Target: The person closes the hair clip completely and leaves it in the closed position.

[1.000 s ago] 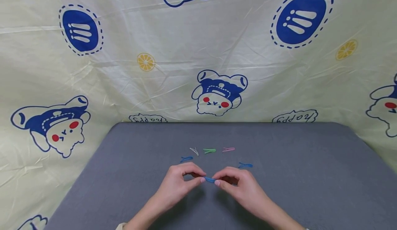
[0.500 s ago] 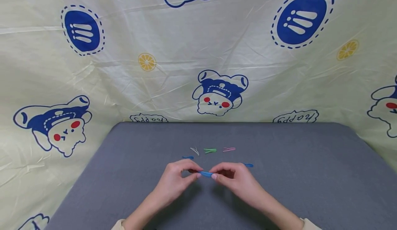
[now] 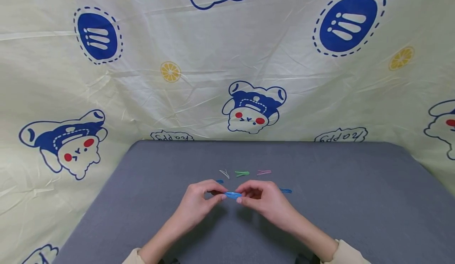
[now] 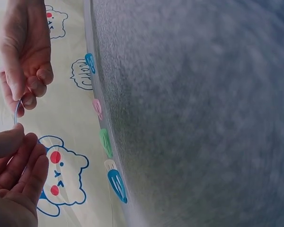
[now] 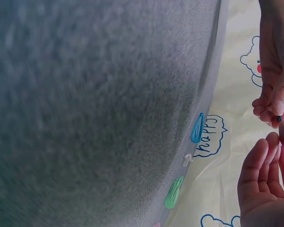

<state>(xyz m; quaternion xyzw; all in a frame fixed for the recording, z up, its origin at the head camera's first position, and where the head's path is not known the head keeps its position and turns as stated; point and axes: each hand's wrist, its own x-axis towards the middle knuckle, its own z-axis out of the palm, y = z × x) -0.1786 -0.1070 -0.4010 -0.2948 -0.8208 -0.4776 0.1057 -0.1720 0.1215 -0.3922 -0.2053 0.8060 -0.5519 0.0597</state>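
Observation:
A blue snap hair clip (image 3: 233,195) is stretched between both hands, raised over the grey table. My left hand (image 3: 200,200) pinches one end between thumb and fingertips. At the other end, my right hand (image 3: 266,197) pinches it the same way. In the left wrist view the held hair clip (image 4: 16,112) shows edge-on as a thin curved strip. Most of it is hidden by the fingers in the right wrist view. Partly covered by the hands in the head view, one blue hair clip (image 3: 220,181) lies behind the left hand and another (image 3: 286,191) behind the right.
Farther back on the grey table (image 3: 337,200) a white hair clip (image 3: 224,174), a green hair clip (image 3: 242,173) and a pink hair clip (image 3: 264,172) lie in a row. A printed cloth (image 3: 199,110) hangs behind the table and along its sides.
Both hands have moved up and slightly left in the head view, carrying the blue hair clip between them. They now cover more of the two blue clips behind. The head view has shifted slightly.

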